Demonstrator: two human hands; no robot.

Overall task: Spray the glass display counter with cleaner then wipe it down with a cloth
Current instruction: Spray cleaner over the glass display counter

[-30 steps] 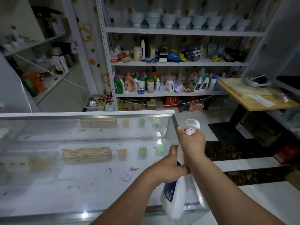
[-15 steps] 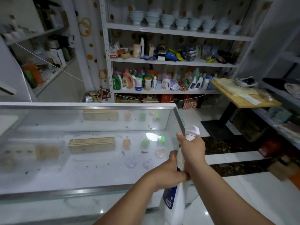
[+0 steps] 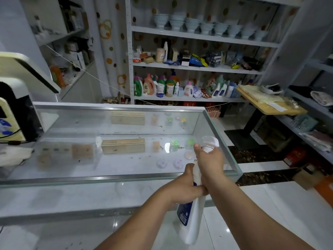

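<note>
Spray bottle (image 3: 191,221) was held at the near right corner of the glass surface (image 3: 90,178). Left hand (image 3: 182,189) gripped the body, apparently to steady it. Right hand (image 3: 210,159) was wrapped round the neck at the trigger. The head pointed across the glass, judged ready for spraying.

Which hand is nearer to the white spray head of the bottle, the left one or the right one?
Right. The right hand grips the neck directly below the spray head; the left hand holds the bottle body lower down, further from it.
</note>
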